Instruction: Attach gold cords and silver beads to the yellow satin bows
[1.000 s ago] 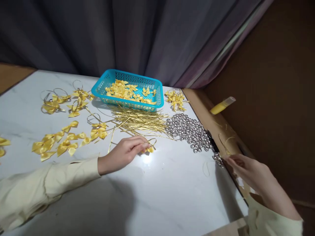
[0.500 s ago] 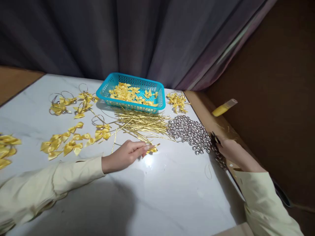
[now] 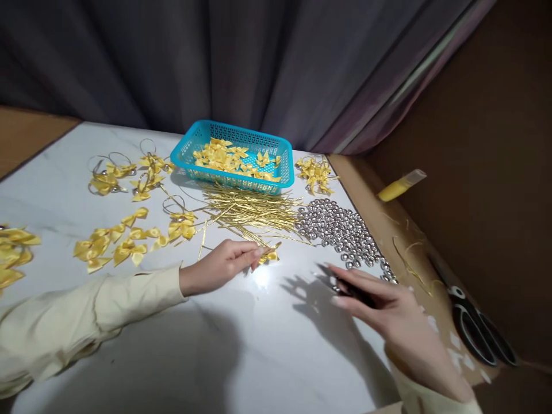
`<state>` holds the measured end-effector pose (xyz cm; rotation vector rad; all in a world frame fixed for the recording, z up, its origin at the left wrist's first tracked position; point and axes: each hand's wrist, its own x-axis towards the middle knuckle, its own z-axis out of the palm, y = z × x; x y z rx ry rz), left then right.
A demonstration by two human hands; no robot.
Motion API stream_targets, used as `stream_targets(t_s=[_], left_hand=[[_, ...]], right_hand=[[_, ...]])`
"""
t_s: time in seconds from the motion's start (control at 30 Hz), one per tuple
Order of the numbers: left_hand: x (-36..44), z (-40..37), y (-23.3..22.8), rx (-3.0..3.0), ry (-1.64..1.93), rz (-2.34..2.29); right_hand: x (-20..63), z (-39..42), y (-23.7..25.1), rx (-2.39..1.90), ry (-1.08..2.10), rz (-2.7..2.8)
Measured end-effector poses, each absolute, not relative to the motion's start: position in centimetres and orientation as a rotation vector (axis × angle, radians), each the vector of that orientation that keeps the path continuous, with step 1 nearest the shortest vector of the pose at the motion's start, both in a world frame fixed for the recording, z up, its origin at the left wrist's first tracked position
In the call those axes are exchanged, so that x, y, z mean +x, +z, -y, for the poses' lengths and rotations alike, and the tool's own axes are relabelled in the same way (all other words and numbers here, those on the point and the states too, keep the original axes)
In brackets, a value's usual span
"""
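Observation:
Fingers pinched, my left hand (image 3: 226,261) holds a yellow satin ribbon bow (image 3: 272,256) just above the white tabletop. A thin gold strip seems to lie along this bow under the thumb. My right hand (image 3: 388,307), above the table's right side, is closed round a small dark hand tool (image 3: 356,290). Its narrow tips point left toward the bow, but motion blur and the fingers hide its exact kind. Silver bell-like beads (image 3: 340,227) lie in a heap beyond the right hand. Gold twist ties (image 3: 250,208) are piled beyond the left hand.
A blue plastic basket (image 3: 285,167) with yellow bows stands at the back. More loose bows (image 3: 129,247) and looped bows (image 3: 149,172) lie on the left. Black-handled scissors (image 3: 478,330), scraps and a yellow tube (image 3: 399,187) rest along the right edge.
My right hand has moved left and nearer from the table's right edge, carrying the dark tool over the tabletop. My left hand still pinches the bow. The view has shifted slightly.

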<state>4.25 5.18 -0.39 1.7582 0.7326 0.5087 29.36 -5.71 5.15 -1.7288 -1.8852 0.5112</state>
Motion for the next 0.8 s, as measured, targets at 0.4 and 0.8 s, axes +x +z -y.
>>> stream_targets(t_s=[0.4,0.8], left_hand=[[4.3,-5.1,-0.4,1.732,0.428,-0.677],[4.4,-5.1,-0.5,1.751,0.431,-0.688]], right_hand=[[23.9,2.9,2.5,-1.625,0.377,2.042],[22.4,2.9,1.2,-1.63,0.185,2.07]])
